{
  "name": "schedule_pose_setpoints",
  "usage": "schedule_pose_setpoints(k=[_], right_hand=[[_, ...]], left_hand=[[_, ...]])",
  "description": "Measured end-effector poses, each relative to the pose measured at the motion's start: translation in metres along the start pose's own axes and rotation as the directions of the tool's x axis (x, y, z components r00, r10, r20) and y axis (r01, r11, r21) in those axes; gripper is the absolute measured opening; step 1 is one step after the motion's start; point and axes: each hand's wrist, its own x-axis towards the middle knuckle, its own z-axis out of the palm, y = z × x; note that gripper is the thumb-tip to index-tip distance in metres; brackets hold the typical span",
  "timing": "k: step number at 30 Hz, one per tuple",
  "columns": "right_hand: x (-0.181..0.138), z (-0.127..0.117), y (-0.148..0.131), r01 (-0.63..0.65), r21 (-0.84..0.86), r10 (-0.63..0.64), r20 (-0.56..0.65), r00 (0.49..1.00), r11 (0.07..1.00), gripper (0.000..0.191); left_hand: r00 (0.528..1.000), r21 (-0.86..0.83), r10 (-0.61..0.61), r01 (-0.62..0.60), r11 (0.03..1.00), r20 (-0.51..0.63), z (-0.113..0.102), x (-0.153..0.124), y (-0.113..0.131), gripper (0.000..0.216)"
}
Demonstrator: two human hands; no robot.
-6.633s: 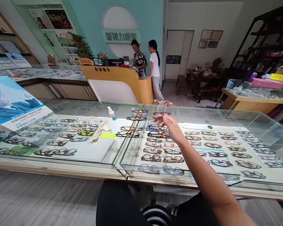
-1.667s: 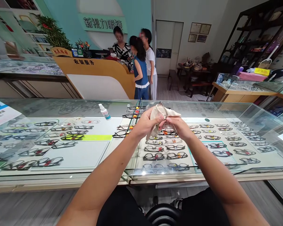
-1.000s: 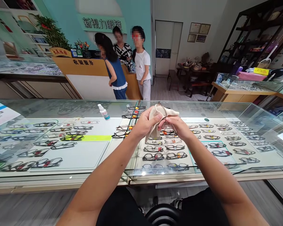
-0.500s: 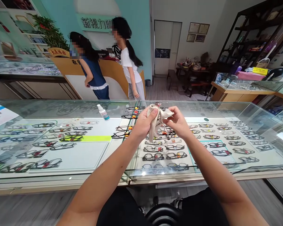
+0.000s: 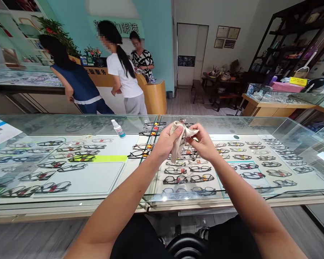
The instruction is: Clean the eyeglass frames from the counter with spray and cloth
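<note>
Above the glass display case (image 5: 259, 124), my left hand (image 5: 166, 142) pinches a beige cleaning cloth (image 5: 176, 153) that drapes down between my hands. The cloth wraps part of a pair of glasses (image 5: 193, 154), whose thin frame pokes out below and above it. My right hand (image 5: 203, 144) closes its fingers on the glasses and the cloth's right end; its exact hold is partly hidden. To the left, a white spray bottle (image 5: 118, 129) stands on the glass top. Several dark-framed glasses (image 5: 154, 131) lie on the glass just left of my hands.
Rows of eyeglasses (image 5: 202, 178) fill the case under the glass. Beyond it, two people (image 5: 124, 75) are near a wooden counter (image 5: 156, 97), with another person (image 5: 142, 59) behind it. A second display case (image 5: 278, 100) stands at right. A round black stool seat (image 5: 187, 244) shows below.
The two people across the case have moved left, bringing the person behind the counter into view. My hands keep nearly the same place, with the cloth and glasses shifting only slightly.
</note>
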Motion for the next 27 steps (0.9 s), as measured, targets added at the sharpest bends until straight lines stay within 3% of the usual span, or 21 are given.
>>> schedule_pose_setpoints(k=[9, 14, 20, 27], right_hand=[[-0.001, -0.002, -0.002, 0.005, 0.025, -0.005, -0.005, 1.0, 1.0, 0.034], [-0.001, -0.004, -0.003, 0.023, 0.031, -0.02, -0.119, 0.993, 0.999, 0.035], [-0.003, -0.002, -0.005, 0.082, 0.041, -0.07, -0.245, 0.967, 0.996, 0.03], [-0.003, -0.003, -0.006, 0.152, 0.033, -0.136, -0.286, 0.949, 0.988, 0.028]], left_hand=[[0.993, -0.069, 0.025, -0.033, 0.997, -0.114, -0.013, 0.008, 0.01, 0.061], [0.977, -0.088, 0.121, -0.138, 0.987, -0.178, -0.023, 0.012, 0.02, 0.056], [0.982, 0.04, 0.153, -0.15, 0.988, -0.112, -0.023, 0.01, 0.02, 0.054], [0.986, 0.215, 0.153, -0.138, 0.967, -0.059, -0.016, 0.005, 0.014, 0.059]])
